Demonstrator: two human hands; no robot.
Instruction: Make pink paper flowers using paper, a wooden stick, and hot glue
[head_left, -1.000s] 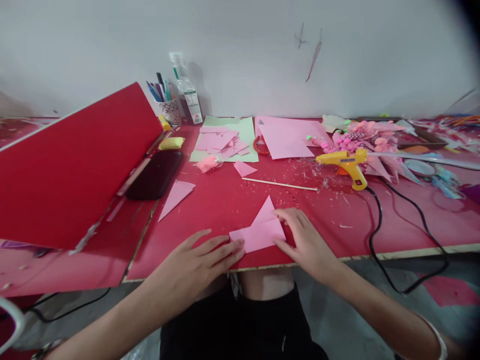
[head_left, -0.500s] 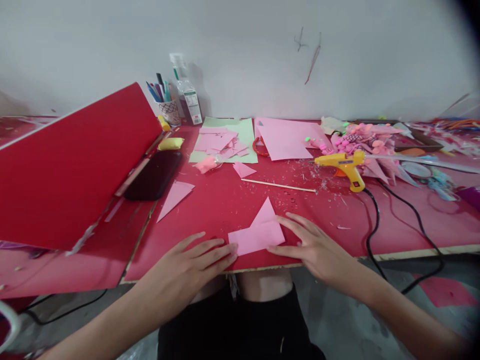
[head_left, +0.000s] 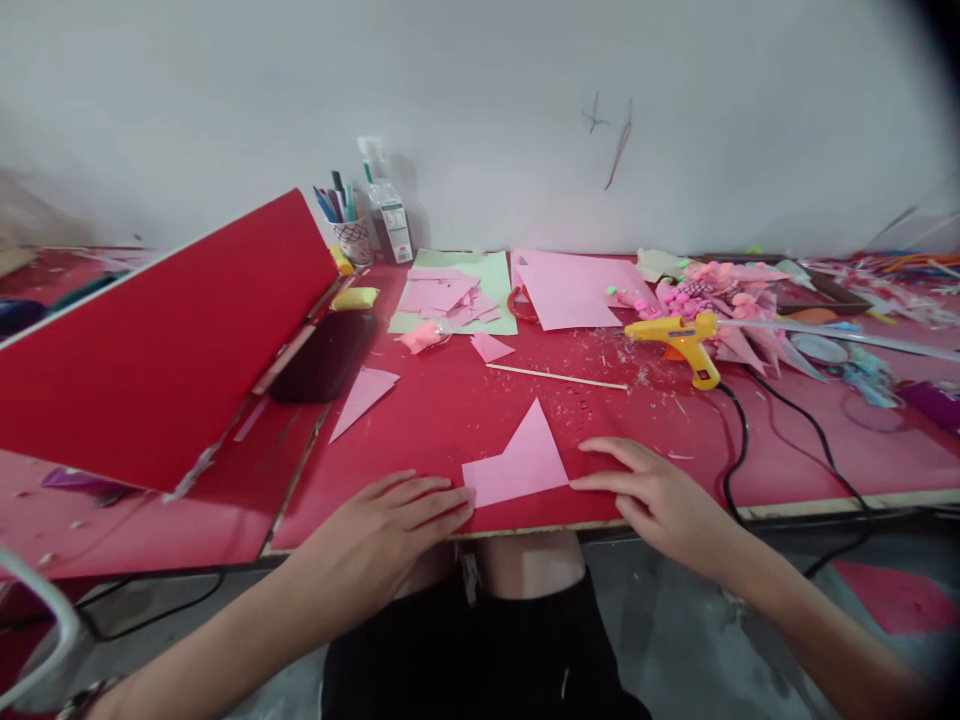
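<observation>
**Me:** While I am sitting at the near edge of the red table, I am laying my left hand flat, fingers stretched out and close together. Their tips are touching the left edge of the folded pink paper. They are gripping nothing.

**Other:** What is lying further left?

**Me:** A big red board is leaning up at a tilt. Beside it a black pouch and a loose pink triangle are lying, well apart from my hands.

**Other:** And the paper itself?

**Me:** It is lying flat between my hands, near the table's front edge, with a triangular flap pointing away from me. So I am judging that at least one fold is made. Nothing is sticking to it as far as I can see.

**Other:** Your right hand?

**Me:** My right hand is resting palm down with the fingers spread, the forefinger reaching the paper's lower right corner. It is holding nothing either.

**Other:** Is anything else in use?

**Me:** I am judging not. The wooden stick is lying alone behind the paper. The yellow glue gun is standing further right, its black cord trailing over the edge, and neither hand is near it. The large pink sheet by the wall is lying uncut.
</observation>
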